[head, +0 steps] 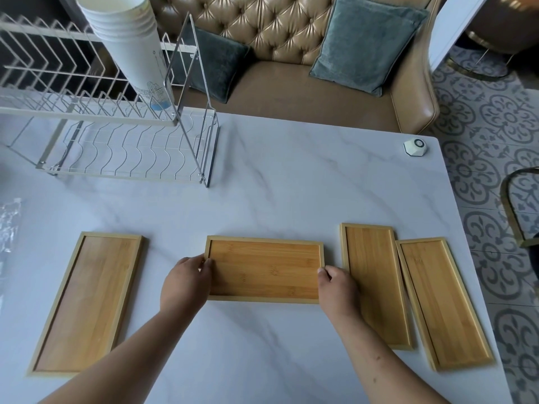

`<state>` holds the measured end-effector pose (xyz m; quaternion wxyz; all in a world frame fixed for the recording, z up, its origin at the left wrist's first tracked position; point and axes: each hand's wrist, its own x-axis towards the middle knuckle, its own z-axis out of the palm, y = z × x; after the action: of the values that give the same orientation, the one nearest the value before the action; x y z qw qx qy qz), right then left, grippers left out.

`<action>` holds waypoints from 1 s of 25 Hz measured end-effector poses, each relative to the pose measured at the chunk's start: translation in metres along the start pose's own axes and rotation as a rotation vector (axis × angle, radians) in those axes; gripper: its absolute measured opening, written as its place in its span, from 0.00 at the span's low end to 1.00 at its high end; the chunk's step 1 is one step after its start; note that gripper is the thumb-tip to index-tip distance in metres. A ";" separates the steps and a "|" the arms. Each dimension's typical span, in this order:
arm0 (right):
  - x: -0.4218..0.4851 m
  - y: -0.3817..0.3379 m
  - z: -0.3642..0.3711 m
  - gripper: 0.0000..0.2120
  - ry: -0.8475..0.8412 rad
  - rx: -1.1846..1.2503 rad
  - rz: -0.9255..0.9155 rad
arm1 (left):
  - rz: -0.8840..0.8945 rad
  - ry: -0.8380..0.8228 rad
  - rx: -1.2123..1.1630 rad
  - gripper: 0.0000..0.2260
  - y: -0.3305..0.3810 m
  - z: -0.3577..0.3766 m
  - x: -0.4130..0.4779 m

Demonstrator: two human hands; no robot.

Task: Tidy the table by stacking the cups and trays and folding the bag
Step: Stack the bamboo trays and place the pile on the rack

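Note:
Several bamboo trays lie flat on the white marble table (277, 176). The middle tray (264, 268) lies crosswise; my left hand (185, 282) grips its left end and my right hand (338, 288) grips its right end. Another tray (87, 301) lies to the left. Two trays lie to the right, one near (376, 282) and one far right (443, 301), side by side. A tall stack of white paper cups (131, 45) stands on the upper tier of a wire dish rack (122, 150) at back left. A clear plastic bag (8, 225) shows at the left edge.
A small white hexagonal device (414, 146) sits near the table's far right corner. A tan tufted sofa (291, 53) with teal cushions stands behind the table. The table's right edge drops to a patterned tile floor (495, 126).

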<state>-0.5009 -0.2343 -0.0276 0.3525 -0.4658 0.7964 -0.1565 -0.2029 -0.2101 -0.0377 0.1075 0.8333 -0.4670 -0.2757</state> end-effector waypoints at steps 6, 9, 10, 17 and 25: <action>-0.026 -0.044 0.011 0.30 0.110 -0.199 -0.479 | 0.065 0.183 -0.063 0.26 -0.041 -0.029 -0.023; -0.043 -0.076 0.041 0.37 -0.089 -0.437 -0.722 | -0.045 0.238 0.002 0.34 -0.084 -0.048 -0.038; -0.048 -0.090 0.054 0.38 -0.140 -0.497 -0.777 | -0.091 0.238 0.032 0.35 -0.100 -0.053 -0.042; -0.083 -0.173 0.160 0.40 -0.397 -0.690 -1.017 | -0.370 0.274 0.057 0.38 -0.210 -0.087 -0.071; -0.105 -0.236 0.253 0.40 -0.474 -0.842 -1.043 | -0.426 0.233 0.104 0.58 -0.286 -0.099 -0.102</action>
<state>-0.1396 -0.2469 -0.0250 0.1858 -0.9044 0.3644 0.1218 0.0162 0.0226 -0.0439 0.0568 0.9435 -0.2787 -0.1699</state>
